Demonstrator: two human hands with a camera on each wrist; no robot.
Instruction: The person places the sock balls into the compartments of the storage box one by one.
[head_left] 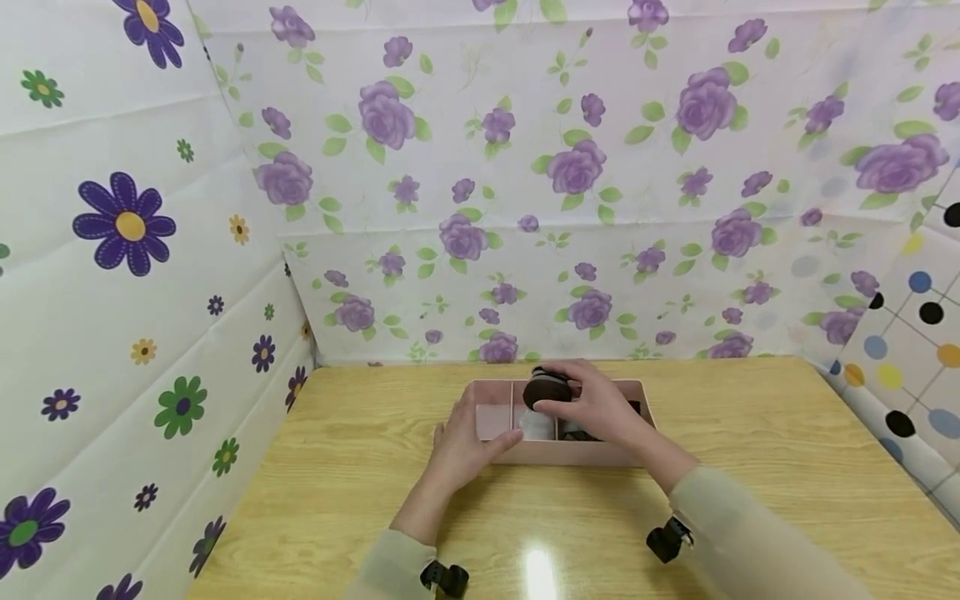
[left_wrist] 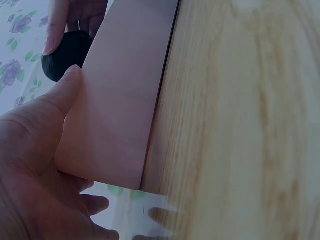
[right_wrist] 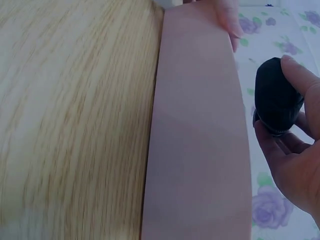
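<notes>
A pink divided storage box (head_left: 573,452) stands on the table. My left hand (head_left: 462,442) holds its left front corner, thumb over the front rim and fingers along the end wall. Above the middle compartment, my right hand (head_left: 600,407) pinches a dark rolled-up sock bundle (head_left: 546,389) with a grey band, between thumb and fingers. In the right wrist view the dark bundle (right_wrist: 277,95) looks soft and rounded. A white item (head_left: 537,425) lies in the middle compartment. Dark and grey items (head_left: 576,432) in the right compartment are partly covered by my right hand.
The box's left compartment (head_left: 493,421) shows its bare bottom. Wooden tabletop (head_left: 360,467) surrounds the box. A flowered sheet (head_left: 480,183) rises behind the table, with patterned sheets at the left and right sides.
</notes>
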